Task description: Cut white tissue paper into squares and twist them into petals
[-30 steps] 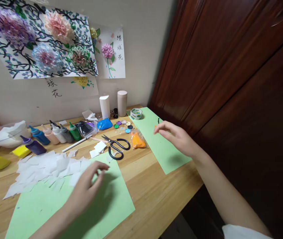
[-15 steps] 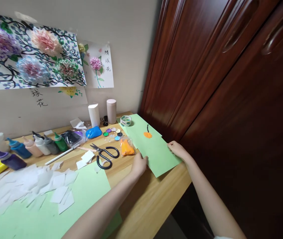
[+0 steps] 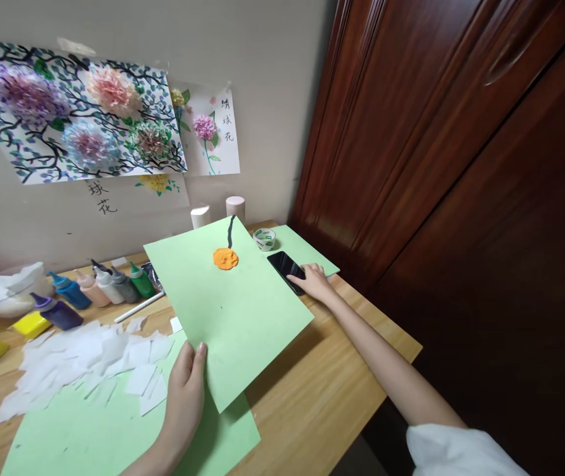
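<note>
My left hand point(image 3: 186, 390) grips the near left edge of a light green sheet of paper point(image 3: 243, 317), thumb on top. The sheet is raised and tilted above the table. On its surface sit a flattened orange clay disc point(image 3: 225, 258) and a dark wavy strip point(image 3: 231, 231) running up from it. My right hand point(image 3: 315, 283) is around the right end of a black smartphone point(image 3: 282, 264), thumb at its near edge. Another green sheet point(image 3: 312, 251) lies by the phone. The raised sheet hides the scissors and clay packets seen earlier.
A tape roll point(image 3: 264, 238) stands behind the raised sheet. Torn white paper pieces point(image 3: 79, 360) cover part of a large green sheet point(image 3: 84, 430). Several paint bottles point(image 3: 69, 291) line the table's back left. A dark wooden cabinet point(image 3: 411, 165) borders the right side.
My left hand has lifted the sheet with the orange clay and moved it left. The phone has come into view, with my right hand now on it instead of the sheet.
</note>
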